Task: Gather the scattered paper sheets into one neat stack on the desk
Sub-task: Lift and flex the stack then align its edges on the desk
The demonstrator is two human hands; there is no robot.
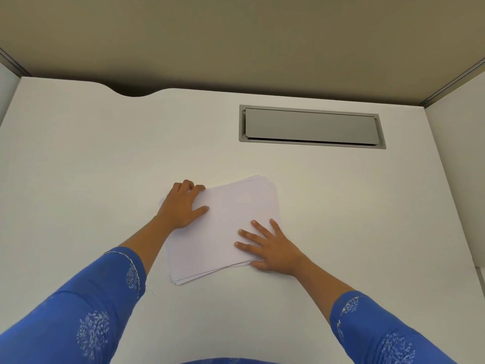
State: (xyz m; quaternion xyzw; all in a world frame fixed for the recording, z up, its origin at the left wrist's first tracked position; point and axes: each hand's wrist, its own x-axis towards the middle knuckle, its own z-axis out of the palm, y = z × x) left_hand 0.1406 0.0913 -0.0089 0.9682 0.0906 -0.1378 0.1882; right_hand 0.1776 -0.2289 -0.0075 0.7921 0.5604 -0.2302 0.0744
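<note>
A pile of white paper sheets (225,222) lies in the middle of the white desk (91,158), its edges slightly fanned at the near and far corners. My left hand (182,206) rests on the pile's far left corner, fingers curled over the sheet edge and thumb flat on top. My right hand (270,248) lies flat on the near right part of the pile, fingers spread, thumb against the lower edge. Both forearms wear blue patterned sleeves.
A grey cable hatch (312,126) with a shut lid is set into the desk at the back right. A beige partition (236,35) walls the far side, with a cable notch (132,91) in the desk's back edge. Side panels stand left and right.
</note>
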